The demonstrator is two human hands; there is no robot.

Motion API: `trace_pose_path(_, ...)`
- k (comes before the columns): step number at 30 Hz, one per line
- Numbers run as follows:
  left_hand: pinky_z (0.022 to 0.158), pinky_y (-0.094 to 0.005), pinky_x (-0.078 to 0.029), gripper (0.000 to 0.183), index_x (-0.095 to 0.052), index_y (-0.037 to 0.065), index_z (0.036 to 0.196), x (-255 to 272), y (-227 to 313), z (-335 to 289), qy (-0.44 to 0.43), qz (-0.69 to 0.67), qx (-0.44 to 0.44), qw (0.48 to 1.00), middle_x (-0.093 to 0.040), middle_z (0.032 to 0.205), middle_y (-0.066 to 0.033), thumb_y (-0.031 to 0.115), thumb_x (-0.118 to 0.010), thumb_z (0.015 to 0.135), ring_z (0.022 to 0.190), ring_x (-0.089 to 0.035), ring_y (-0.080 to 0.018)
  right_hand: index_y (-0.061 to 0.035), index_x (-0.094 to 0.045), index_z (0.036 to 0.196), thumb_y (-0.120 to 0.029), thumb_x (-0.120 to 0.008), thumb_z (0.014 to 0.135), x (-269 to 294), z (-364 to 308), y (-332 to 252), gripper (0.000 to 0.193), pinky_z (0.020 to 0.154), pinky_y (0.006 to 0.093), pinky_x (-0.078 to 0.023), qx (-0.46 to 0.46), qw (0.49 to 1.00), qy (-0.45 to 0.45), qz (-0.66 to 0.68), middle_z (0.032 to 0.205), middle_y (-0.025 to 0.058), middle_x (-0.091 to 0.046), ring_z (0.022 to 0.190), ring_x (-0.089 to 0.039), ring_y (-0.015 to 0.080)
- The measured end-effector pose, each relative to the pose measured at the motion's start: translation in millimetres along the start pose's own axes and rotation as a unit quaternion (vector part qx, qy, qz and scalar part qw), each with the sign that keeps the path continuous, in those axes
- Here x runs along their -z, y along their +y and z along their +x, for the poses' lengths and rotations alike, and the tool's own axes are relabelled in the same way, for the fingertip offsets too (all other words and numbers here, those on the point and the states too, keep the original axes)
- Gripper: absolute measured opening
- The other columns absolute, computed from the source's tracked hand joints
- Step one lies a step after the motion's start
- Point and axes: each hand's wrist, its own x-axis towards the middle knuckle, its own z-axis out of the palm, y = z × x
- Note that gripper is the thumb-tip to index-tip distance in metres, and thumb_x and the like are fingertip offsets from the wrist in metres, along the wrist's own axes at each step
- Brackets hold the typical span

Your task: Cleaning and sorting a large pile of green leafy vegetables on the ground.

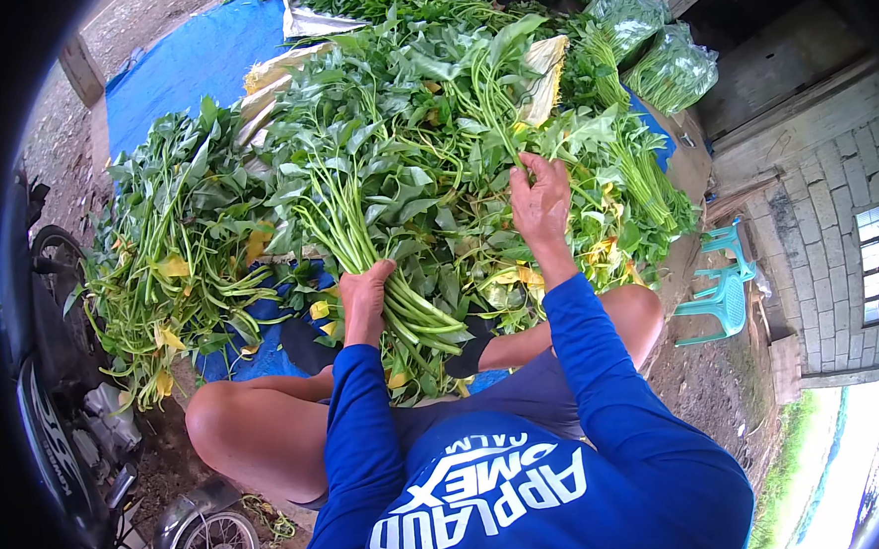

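My left hand (363,303) is wrapped round a thick bunch of long-stemmed leafy greens (342,220) that look like water spinach. The cut stem ends stick out toward my lap, and the leaves point away from me. To the right and a little farther off, my right hand (540,205) pinches the lower end of a smaller sprig of the same greens (490,93), its leaves fanned out above the pile. Beneath both hands spreads a large heap of loose greens (435,190), with yellowed leaves scattered among them.
More greens (173,219) lie at the left, on a blue tarp (200,63). Bagged bundles (672,68) stand at the far right, near a block wall (814,215). Green plastic chairs (719,300) are to the right; a motorcycle (66,443) is close on my left.
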Motion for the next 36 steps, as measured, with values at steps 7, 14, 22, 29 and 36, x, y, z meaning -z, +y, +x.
trace_pose_path(7, 0.065, -0.0326, -0.057, 0.026, -0.069, -0.004, 0.101, -4, -16, 5, -0.041, -0.062, 0.051, 0.996, -0.072, 0.084, -0.009, 0.013, -0.079, 0.084, 0.068, -0.069, -0.0192, 0.0004, -0.075, 0.112, -0.021, -0.075, 0.087, -58, -37, -26, 0.033, 0.076, 0.0385, -0.053, 0.022, 0.992, -0.109, 0.059, 0.09, 0.0159, -0.067, 0.08, -0.066, 0.0284)
trace_pose_path(14, 0.078, -0.0389, -0.062, 0.021, -0.072, 0.004, 0.107, 22, -68, 30, -0.139, -0.287, 0.182, 0.93, -0.075, 0.095, -0.0076, 0.02, -0.075, 0.094, 0.079, -0.072, -0.0207, 0.0027, -0.074, 0.116, -0.014, -0.077, 0.093, -134, -136, -24, 0.028, 0.076, 0.0248, -0.052, -0.366, 0.766, -0.406, 0.337, 0.102, 0.0064, -0.074, 0.085, -0.066, 0.0117)
trace_pose_path(22, 0.077, -0.0339, -0.059, 0.036, -0.069, 0.002, 0.113, 9, -89, 21, 0.052, -0.192, -0.006, 0.98, -0.074, 0.096, -0.0058, 0.02, -0.085, 0.086, 0.086, -0.071, -0.0163, 0.0025, -0.067, 0.129, -0.001, -0.065, 0.093, -158, -184, -5, 0.036, 0.096, 0.0308, -0.051, -0.415, 0.743, -0.322, 0.414, 0.122, 0.0096, -0.069, 0.107, -0.064, 0.0171)
trace_pose_path(29, 0.066, -0.0324, -0.056, 0.041, -0.068, -0.001, 0.107, 16, -67, 21, -0.013, -0.098, 0.056, 0.994, -0.072, 0.091, -0.0065, 0.021, -0.089, 0.079, 0.073, -0.068, -0.0176, -0.005, -0.051, 0.148, 0.001, -0.063, 0.09, -144, -181, -15, 0.059, 0.086, 0.0277, -0.05, -0.371, 0.816, -0.361, 0.257, 0.113, 0.0093, -0.065, 0.098, -0.06, 0.0133)
trace_pose_path(36, 0.073, -0.0315, -0.056, 0.045, -0.065, 0.0, 0.115, 11, -60, 13, 0.053, 0.065, -0.051, 0.995, -0.073, 0.1, -0.0086, 0.016, -0.085, 0.078, 0.08, -0.068, -0.0158, -0.0016, -0.072, 0.114, -0.018, -0.075, 0.086, -134, -110, -63, 0.033, 0.078, 0.0447, -0.057, -0.096, 0.933, -0.308, 0.16, 0.078, 0.0141, -0.07, 0.076, -0.069, 0.0343)
